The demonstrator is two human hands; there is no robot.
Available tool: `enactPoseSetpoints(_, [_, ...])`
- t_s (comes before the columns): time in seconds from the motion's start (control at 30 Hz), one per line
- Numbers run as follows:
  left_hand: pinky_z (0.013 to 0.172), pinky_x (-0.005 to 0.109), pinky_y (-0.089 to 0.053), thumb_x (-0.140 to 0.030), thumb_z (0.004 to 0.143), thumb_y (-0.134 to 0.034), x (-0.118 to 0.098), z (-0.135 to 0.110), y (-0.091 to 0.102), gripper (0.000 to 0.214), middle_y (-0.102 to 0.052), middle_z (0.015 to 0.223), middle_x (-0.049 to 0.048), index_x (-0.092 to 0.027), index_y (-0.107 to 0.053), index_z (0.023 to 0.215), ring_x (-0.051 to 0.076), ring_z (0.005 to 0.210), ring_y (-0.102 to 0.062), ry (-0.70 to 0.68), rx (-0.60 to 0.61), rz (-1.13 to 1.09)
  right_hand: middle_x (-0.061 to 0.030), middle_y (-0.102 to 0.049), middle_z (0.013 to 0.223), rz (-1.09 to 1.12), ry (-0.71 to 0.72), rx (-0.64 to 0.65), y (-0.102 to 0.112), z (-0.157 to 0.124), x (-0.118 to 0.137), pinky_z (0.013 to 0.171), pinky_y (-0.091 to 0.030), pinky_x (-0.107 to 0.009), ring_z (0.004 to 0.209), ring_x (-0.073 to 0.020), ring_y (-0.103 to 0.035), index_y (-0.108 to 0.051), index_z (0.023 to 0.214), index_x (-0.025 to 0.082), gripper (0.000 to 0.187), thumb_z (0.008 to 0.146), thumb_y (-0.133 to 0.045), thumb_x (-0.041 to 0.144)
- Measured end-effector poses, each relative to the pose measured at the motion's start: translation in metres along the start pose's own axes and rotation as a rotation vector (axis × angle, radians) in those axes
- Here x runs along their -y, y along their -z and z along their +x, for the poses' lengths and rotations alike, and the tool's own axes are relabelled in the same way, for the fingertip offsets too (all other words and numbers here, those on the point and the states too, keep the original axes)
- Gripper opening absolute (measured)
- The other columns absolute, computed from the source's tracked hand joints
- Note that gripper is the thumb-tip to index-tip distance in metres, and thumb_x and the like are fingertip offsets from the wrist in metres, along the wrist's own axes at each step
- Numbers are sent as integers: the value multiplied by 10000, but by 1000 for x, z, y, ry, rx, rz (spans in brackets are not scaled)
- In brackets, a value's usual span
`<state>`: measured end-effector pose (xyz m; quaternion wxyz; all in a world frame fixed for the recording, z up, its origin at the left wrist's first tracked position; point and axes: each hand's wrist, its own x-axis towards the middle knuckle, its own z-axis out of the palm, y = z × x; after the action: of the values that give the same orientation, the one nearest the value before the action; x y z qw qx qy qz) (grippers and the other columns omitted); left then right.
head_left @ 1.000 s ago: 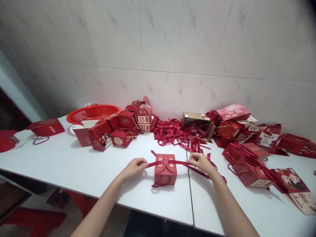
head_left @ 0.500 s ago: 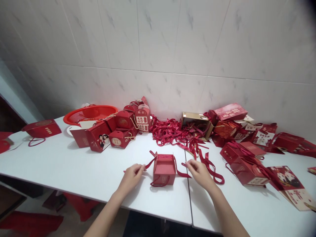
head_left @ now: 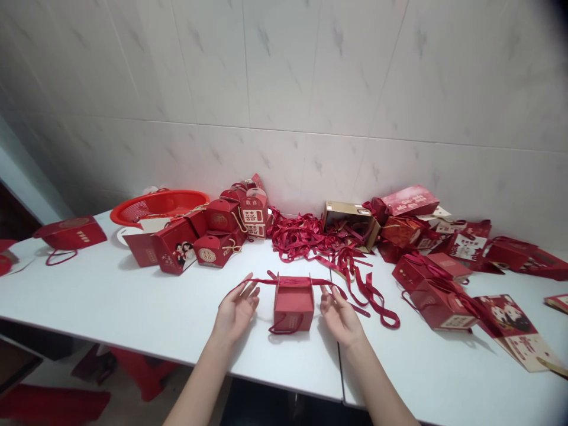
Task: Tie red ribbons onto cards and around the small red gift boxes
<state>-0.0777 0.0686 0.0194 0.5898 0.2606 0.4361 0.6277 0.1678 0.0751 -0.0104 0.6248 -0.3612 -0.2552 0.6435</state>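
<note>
A small red gift box (head_left: pixel 294 309) stands in front of me, with a cord handle on its near side. A dark red ribbon (head_left: pixel 265 281) runs through its upper part and stretches out to both sides. My left hand (head_left: pixel 237 312), palm turned up, has the ribbon's left part caught at its thumb and fingertips. On the other side, my right hand (head_left: pixel 341 315) holds the right part at its fingers, and the tail trails past it onto the table. Both hands have their other fingers loosely extended, close beside the box.
Behind the box lies a heap of red ribbons (head_left: pixel 299 235) beside an open gold box (head_left: pixel 350 216). Stacked red boxes (head_left: pixel 222 216) and a red plastic basket (head_left: pixel 160 204) stand at left. More ribboned boxes (head_left: pixel 444 302) and a flat printed card (head_left: pixel 510 319) lie right.
Both hands have turned palm up and slid along the ribbon. Its two sides, earlier drooping, are now raised and drawn nearly straight outward. The box stays in place.
</note>
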Motion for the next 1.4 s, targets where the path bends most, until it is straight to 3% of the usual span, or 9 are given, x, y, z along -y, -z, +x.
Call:
enactPoseSetpoints(0.23, [535, 182, -508, -105, 916, -418, -29, -1, -10, 269, -711, 832, 50, -141, -683, 885, 105, 658, -669, -56, -90, -216, 75, -613, 623, 245, 82, -94, -5, 7, 23, 529, -537, -158, 547, -56, -597, -598, 757, 215, 240, 680, -814, 282])
enactPoseSetpoints(0.53, [545, 190, -518, 55, 752, -548, -36, 0, -19, 204, -742, 797, 94, -127, -605, 679, 127, 631, -685, -39, -108, -229, 69, -660, 627, 177, 231, -116, -23, -1, 46, 575, -553, -166, 572, -76, -646, -614, 772, 197, 323, 585, -866, 270])
enactPoseSetpoints(0.73, [550, 189, -524, -98, 843, -583, -35, 1, -19, 143, -693, 641, 55, -123, -594, 703, 143, 627, -703, -123, -163, -195, 61, -647, 586, 58, 364, -149, -21, 1, 57, 537, -522, -172, 515, -79, -624, -632, 756, 181, 308, 605, -853, 332])
enactPoseSetpoints(0.9, [459, 155, -447, -182, 719, -732, -35, 1, -12, 183, -647, 628, -35, -169, -550, 726, 123, 584, -684, -220, -198, -168, 31, -669, 606, -37, 432, -194, -11, 3, 59, 534, -506, -206, 514, -93, -614, -662, 779, 170, 278, 655, -818, 364])
enactPoseSetpoints(1.0, [426, 152, -398, -272, 655, -789, -40, 1, -13, 260, -653, 683, -43, -178, -575, 768, 106, 559, -655, -300, -207, -136, 11, -690, 684, -89, 495, -224, -10, 5, 62, 589, -510, -219, 600, -103, -625, -695, 812, 158, 280, 682, -795, 385])
enactPoseSetpoints(1.1, [425, 156, -367, -333, 636, -803, -51, 2, -22, 284, -658, 715, -25, -167, -610, 762, 91, 568, -615, -409, -193, -88, 5, -702, 754, -146, 567, -227, -15, 5, 71, 650, -513, -231, 662, -108, -623, -704, 851, 160, 283, 686, -795, 373])
enactPoseSetpoints(1.23, [455, 177, -357, -296, 604, -827, -70, 5, -42, 273, -676, 742, -10, -153, -669, 775, 70, 557, -549, -562, -134, -5, 12, -660, 666, -353, 715, -173, -33, 2, 90, 616, -496, -235, 611, -107, -584, -675, 732, 161, 269, 759, -721, 425])
enactPoseSetpoints(1.4, [491, 212, -370, -328, 627, -828, -83, 6, -70, 242, -693, 695, 16, -143, -704, 721, 82, 515, -517, -621, 25, 131, -10, -686, 723, -441, 766, -66, -61, 2, 108, 630, -509, -261, 656, -137, -610, -689, 794, 176, 272, 703, -762, 422])
